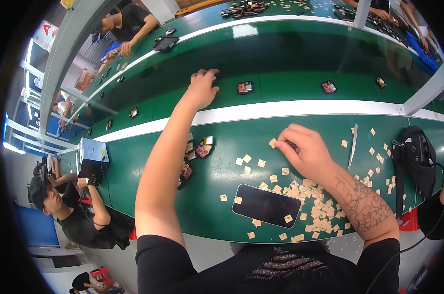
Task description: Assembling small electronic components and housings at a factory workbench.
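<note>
My left hand (201,90) reaches over the raised rail onto the green conveyor belt. Its fingers curl down around something mostly hidden beneath them; only a small pale bit shows by the fingertips. Above the near worktop, my right hand (304,149) pinches a small tan square pad (273,143) between thumb and fingers. Many similar pads (320,213) lie scattered below my right forearm. Beside my left forearm sits a cluster of small black-cased electronic units (204,147), partly covered by the arm. A similar unit (244,87) rests on the belt to the right of my left hand.
A dark-screened phone (266,206) lies near the table's front edge. Farther right are a thin metal strip (353,147) and a black bag (418,157). A box-shaped device (93,159) stands at left, near a seated co-worker (70,210). The white rail (300,109) separates worktop and belt.
</note>
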The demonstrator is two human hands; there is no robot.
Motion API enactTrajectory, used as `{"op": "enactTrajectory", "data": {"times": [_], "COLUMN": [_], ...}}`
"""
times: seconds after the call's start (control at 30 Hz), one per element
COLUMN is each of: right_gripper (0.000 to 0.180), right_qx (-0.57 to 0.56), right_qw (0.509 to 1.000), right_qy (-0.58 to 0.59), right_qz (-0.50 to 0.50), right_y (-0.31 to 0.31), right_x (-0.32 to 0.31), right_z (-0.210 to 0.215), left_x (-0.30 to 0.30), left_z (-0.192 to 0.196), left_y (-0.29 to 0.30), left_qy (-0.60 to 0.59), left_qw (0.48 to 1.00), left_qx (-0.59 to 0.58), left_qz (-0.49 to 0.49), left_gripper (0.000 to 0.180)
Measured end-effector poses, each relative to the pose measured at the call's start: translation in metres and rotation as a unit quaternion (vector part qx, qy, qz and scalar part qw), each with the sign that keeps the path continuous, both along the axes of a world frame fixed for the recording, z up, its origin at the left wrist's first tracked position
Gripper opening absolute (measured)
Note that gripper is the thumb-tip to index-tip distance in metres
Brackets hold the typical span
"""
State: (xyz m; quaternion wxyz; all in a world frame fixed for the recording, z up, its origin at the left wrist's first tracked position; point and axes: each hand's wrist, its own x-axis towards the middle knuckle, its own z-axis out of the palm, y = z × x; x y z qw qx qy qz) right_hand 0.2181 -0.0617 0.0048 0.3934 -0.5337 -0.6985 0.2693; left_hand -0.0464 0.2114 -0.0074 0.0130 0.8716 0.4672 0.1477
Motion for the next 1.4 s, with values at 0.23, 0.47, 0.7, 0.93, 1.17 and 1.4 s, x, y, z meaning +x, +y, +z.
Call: {"op": "enactTrajectory", "data": {"times": [0.23,0.47,0.7,0.93,1.17,1.4], "right_gripper": [0.005,0.01,0.016,0.023,0.014,0.013], "right_qx": [0.053,0.054,0.068,0.041,0.036,0.026], "right_qw": [0.997,0.996,0.996,0.979,0.96,0.966], "right_qy": [-0.026,-0.008,-0.042,-0.197,-0.276,-0.255], "right_qz": [0.049,0.066,0.045,0.017,-0.02,-0.028], "right_y": [0.001,-0.001,-0.004,-0.014,-0.012,-0.013], "right_x": [0.003,0.007,0.009,-0.01,-0.021,-0.014], "right_z": [-0.017,-0.016,-0.01,0.011,0.008,0.011], "left_x": [0.008,0.048,0.044,0.031,0.032,0.035], "left_z": [0.003,0.035,0.027,0.016,0.007,0.006], "left_y": [0.005,-0.101,-0.19,-0.188,-0.199,-0.206], "left_qy": [-0.039,-0.146,-0.147,-0.182,-0.218,-0.236], "left_qw": [0.996,0.961,0.933,0.93,0.93,0.928], "left_qx": [-0.076,-0.156,-0.223,-0.231,-0.217,-0.21], "left_qz": [-0.007,-0.177,-0.241,-0.221,-0.203,-0.196], "left_gripper": [0.054,0.052,0.058,0.056,0.05,0.048]}}
